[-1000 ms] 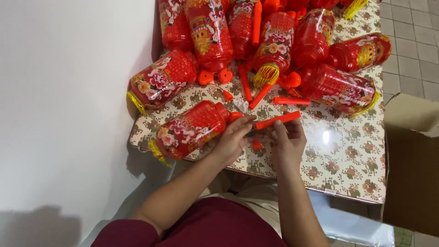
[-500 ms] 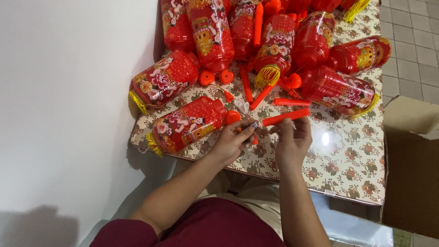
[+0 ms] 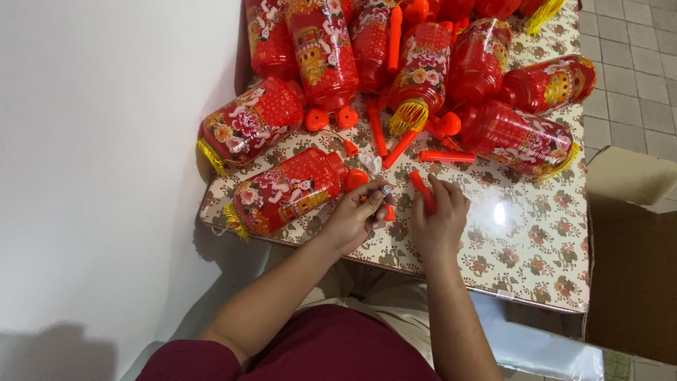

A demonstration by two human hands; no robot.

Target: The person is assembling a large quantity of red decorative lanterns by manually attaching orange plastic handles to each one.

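Far row of red lanterns (image 3: 331,42) cut off by the top edge; upper ends not visible. Yellow tassel (image 3: 543,14) at far right also clipped there. Cardboard box (image 3: 631,254) on the right runs off the frame; contents hidden. Orange stick (image 3: 423,192) partly covered by right hand (image 3: 437,226) fingers. Small metal-tipped piece (image 3: 386,190) at left hand (image 3: 356,219) fingertips too small to identify. Small orange part (image 3: 389,212) half hidden beneath that hand. Table (image 3: 522,261) near edge hidden by the arms.
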